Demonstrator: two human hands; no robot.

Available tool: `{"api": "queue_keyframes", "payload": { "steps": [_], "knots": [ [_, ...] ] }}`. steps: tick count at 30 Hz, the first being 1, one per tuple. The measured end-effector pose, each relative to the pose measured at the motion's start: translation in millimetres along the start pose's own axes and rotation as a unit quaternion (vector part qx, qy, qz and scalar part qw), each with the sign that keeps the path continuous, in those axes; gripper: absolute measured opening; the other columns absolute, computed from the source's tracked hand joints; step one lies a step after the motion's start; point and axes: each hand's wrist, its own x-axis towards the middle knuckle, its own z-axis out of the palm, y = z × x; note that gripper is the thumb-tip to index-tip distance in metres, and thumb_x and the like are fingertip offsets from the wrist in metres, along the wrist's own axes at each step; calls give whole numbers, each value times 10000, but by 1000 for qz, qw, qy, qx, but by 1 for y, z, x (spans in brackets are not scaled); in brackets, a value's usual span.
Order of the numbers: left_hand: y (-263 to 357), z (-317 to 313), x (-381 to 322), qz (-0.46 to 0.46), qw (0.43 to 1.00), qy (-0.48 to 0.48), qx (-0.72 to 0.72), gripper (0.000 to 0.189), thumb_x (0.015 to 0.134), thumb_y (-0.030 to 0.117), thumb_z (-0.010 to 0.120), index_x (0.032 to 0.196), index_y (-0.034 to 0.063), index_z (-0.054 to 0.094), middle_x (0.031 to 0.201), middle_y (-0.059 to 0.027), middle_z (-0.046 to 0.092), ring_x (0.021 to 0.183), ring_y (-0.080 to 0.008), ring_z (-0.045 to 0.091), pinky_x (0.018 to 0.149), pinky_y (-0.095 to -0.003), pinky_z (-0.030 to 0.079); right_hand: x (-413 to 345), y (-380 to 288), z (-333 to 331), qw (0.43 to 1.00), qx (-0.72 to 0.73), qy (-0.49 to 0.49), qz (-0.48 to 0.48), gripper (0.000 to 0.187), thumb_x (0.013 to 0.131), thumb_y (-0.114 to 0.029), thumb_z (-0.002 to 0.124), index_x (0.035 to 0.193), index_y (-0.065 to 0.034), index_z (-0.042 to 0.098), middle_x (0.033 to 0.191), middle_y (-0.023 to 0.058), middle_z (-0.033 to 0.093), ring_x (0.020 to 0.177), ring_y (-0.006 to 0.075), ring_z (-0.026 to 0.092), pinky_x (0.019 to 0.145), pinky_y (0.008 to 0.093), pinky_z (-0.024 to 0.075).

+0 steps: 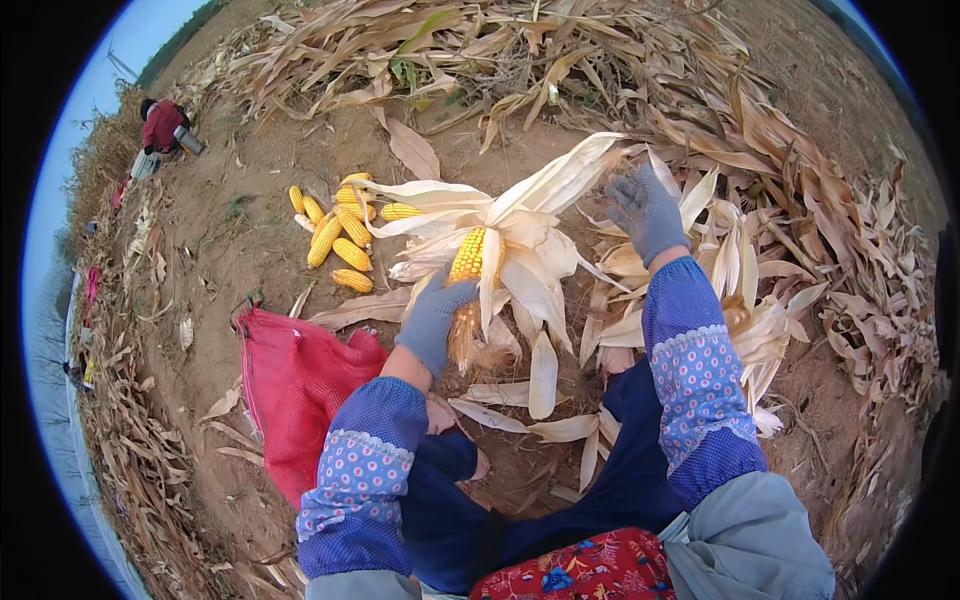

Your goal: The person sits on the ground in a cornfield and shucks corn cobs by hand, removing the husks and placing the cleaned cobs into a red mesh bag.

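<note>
My left hand (433, 321), in a grey knit glove, grips an ear of corn (467, 255) at its lower end. Yellow kernels show on the ear, while pale peeled husk leaves (536, 277) spread around and beyond it. Brown corn silk (463, 337) hangs below my fingers. To the right, my gloved right hand (649, 214) is raised with its fingers apart and nothing visible in them. It is near the tip of a long husk leaf and above a heap of loose husks (724, 262). Several bare corn ears (352, 225) lie on the soil beyond my left hand.
A red mesh sack (307, 390) lies beside my left arm. Dry corn stalks and leaves (480, 52) are piled ahead and curve around to the right (802, 172). Loose husks (570, 427) lie between my legs. At the far left another person (163, 126) is bent over.
</note>
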Motion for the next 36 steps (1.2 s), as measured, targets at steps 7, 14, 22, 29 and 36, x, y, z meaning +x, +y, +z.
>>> {"api": "queue_keyframes", "payload": {
  "steps": [7, 14, 22, 29, 36],
  "knots": [
    [-4, -7, 6, 21, 997, 17, -71, 381, 843, 167, 570, 1175, 9, 469, 938, -122, 602, 718, -205, 617, 592, -311, 542, -17, 25, 7, 943, -284, -171, 0, 256, 811, -232, 625, 1026, -96, 591, 941, 12, 612, 858, 121, 582, 745, 249, 435],
    [-2, 7, -8, -75, 983, -57, -156, 442, 907, 339, 451, 1144, -34, 469, 875, -188, 616, 671, -262, 639, 522, -342, 546, -45, 56, 47, 910, -296, -249, -147, 449, 792, -252, 680, 1136, 2, 540, 1012, 112, 594, 912, 167, 558, 827, 273, 444],
    [-7, 15, -12, -109, 991, -26, -68, 408, 882, 326, 503, 1119, -6, 498, 871, -164, 623, 658, -265, 641, 521, -368, 550, -50, 54, 50, 958, -164, -234, -17, 520, 790, -141, 672, 1237, 16, 455, 1120, 105, 551, 1033, 158, 505, 907, 278, 398],
    [-27, 9, 3, 8, 998, -36, 49, 358, 845, 255, 595, 1096, 12, 517, 880, -129, 619, 656, -227, 635, 518, -346, 548, -42, 61, 45, 941, -190, -267, -82, 515, 776, -226, 697, 1177, 31, 502, 1057, 111, 591, 942, 155, 561, 831, 284, 446],
    [-9, 17, -13, -146, 984, -97, 21, 476, 805, 283, 658, 1135, -21, 498, 935, -132, 614, 759, -211, 628, 571, -343, 548, -50, 60, 47, 941, -251, -198, -109, 351, 825, -232, 642, 1079, 4, 587, 916, 67, 626, 831, 127, 567, 749, 265, 449]
  ]
}}
